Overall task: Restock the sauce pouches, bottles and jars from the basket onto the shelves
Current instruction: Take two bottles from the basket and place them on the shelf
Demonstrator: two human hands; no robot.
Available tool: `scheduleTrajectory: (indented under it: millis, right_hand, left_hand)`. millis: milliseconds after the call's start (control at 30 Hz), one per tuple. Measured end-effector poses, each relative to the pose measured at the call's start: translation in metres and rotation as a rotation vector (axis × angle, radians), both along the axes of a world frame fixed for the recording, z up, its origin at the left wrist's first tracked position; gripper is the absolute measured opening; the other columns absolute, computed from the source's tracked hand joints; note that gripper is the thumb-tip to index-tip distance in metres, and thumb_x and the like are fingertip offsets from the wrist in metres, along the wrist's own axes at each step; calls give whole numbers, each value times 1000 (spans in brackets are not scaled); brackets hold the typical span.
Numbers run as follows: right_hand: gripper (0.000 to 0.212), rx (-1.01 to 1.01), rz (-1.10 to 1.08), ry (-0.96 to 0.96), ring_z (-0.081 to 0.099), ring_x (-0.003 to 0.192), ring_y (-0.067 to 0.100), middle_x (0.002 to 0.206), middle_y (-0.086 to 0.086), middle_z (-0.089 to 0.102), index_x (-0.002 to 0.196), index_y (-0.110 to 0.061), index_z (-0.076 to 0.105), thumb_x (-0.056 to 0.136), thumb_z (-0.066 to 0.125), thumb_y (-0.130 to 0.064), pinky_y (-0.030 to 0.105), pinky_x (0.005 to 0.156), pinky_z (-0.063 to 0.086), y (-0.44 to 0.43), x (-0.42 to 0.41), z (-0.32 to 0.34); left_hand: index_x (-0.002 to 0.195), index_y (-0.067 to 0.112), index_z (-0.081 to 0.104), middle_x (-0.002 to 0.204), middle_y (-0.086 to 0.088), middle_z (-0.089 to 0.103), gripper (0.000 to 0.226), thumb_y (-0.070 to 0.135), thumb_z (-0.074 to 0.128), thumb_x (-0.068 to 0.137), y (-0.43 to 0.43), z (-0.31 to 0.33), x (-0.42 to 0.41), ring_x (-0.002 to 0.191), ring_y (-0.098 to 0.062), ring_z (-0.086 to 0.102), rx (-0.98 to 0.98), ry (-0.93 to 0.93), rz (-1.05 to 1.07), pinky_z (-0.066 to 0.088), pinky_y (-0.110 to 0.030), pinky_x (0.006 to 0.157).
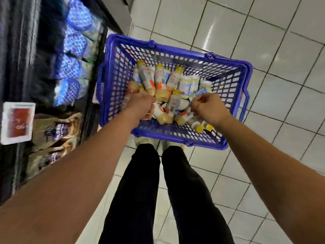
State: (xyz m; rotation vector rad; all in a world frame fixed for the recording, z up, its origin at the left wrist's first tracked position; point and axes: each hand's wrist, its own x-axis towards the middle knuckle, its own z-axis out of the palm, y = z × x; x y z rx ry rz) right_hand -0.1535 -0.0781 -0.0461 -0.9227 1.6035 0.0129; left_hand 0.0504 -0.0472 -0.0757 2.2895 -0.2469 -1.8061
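Two hands reach down into one basket of sauce stock. Left hand: fingers curled together, tips sunk among the bottles; the blur hides whether they clamp one. Right hand: fingers bent, tips drawn towards the thumb just above a bottle lying flat; grip cannot be told either. Bottles: roughly a dozen, slim clear plastic with pale yellow sauce, yellow caps and orange-and-white labels. They are heaped loosely on their sides, directly under and between both hands. Jar: squat and clear with creamy contents, lying just beyond the right fingertips at the far side of the heap. Basket: blue rigid plastic, rectangular, with lattice walls, standing on the floor of glossy white square tiles. Shelves: dark, to the left of the basket, carrying blue patterned pouches, brown pouches and a white-edged red price tag.
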Motion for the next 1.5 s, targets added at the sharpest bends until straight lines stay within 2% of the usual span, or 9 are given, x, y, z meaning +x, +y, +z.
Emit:
scheduleTrajectory:
  millis: [100,200,367,567,700,1000,1233,1400,1500]
  right_hand:
    - [10,28,137,97,62,80,31,97,24,68,97,-5,62,93,63,-14,44,73,53,6,13,-67]
    - [18,35,200,186,63,92,33,99,19,68,102,-8,62,92,66,-22,35,73,46,16,26,-122]
    - [39,109,105,222,62,104,34,104,13,64,111,-3,57,89,70,-32,33,75,43,36,46,-180]
    - [63,100,-37,349,63,105,31,110,7,63,120,-10,50,80,75,-52,40,83,51,45,65,-202]
    - [72,110,-43,435,60,113,35,123,11,61,127,-12,40,80,74,-55,46,92,51,44,79,-207]
    - [52,-52,-19,332,63,103,33,115,10,64,128,-18,38,89,63,-41,44,84,51,53,72,-212]
    - [40,-208,-211,14,64,93,14,99,-8,64,111,-21,45,86,76,-21,46,88,55,67,30,-183]
    - [31,-242,-347,-157,66,92,5,105,-4,66,112,-21,52,90,72,-12,25,77,56,53,4,-126]
    - [24,-216,-458,-272,67,94,10,106,0,69,109,-22,57,93,66,-7,28,79,57,44,-5,-76]
  left_hand:
    - [83,10,59,81,-12,61,11,13,53,92,-7,-57,-2,64,-21,58,-1,-42,-69,54,-33,64]
    - [97,5,66,101,-19,67,20,19,52,93,-16,-101,-7,85,-32,66,-42,-110,-222,56,-39,78]
    - [121,13,60,108,-6,65,37,31,58,90,-34,-145,-16,92,-24,62,-91,-249,-390,42,-28,62]
    - [135,7,46,131,-12,57,88,73,60,79,-50,-172,-29,115,-33,58,-34,-417,-759,45,-37,79]
    - [138,7,40,136,-13,53,98,75,67,73,-52,-181,-33,119,-33,55,9,-495,-749,43,-39,81]
    - [132,15,54,121,-6,65,79,53,73,66,-50,-175,-16,104,-27,64,21,-125,-447,55,-42,91]
    - [100,33,63,96,6,71,22,30,70,79,-20,-141,-5,79,-10,71,-152,129,-238,51,-22,55]
    - [117,30,64,111,3,72,34,21,62,84,5,-98,1,102,-19,67,-190,252,-205,55,-40,88]
    - [123,27,66,107,3,76,41,20,60,83,12,-61,2,100,-18,71,-216,369,-132,57,-36,85]
